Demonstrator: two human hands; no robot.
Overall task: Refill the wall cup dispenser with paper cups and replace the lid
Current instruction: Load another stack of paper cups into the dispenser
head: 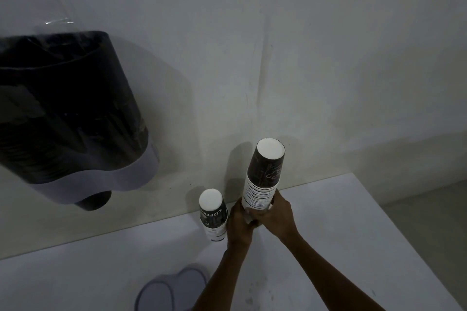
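Observation:
A dark, see-through cup dispenser (68, 113) with a grey base hangs on the wall at the left; its top is open. Both hands grip the lower end of a tall stack of black paper cups (264, 174), held upside down above the table. My left hand (240, 222) wraps the stack from the left, and my right hand (278, 214) wraps it from the right. A shorter upside-down cup stack (213, 212) stands on the table just left of my hands. The grey double-lobed lid (169, 290) lies flat on the table near the front edge.
The white table (341, 235) butts against the pale wall, and its right edge drops off to the floor. A dark spout (94, 201) sticks out under the dispenser's base.

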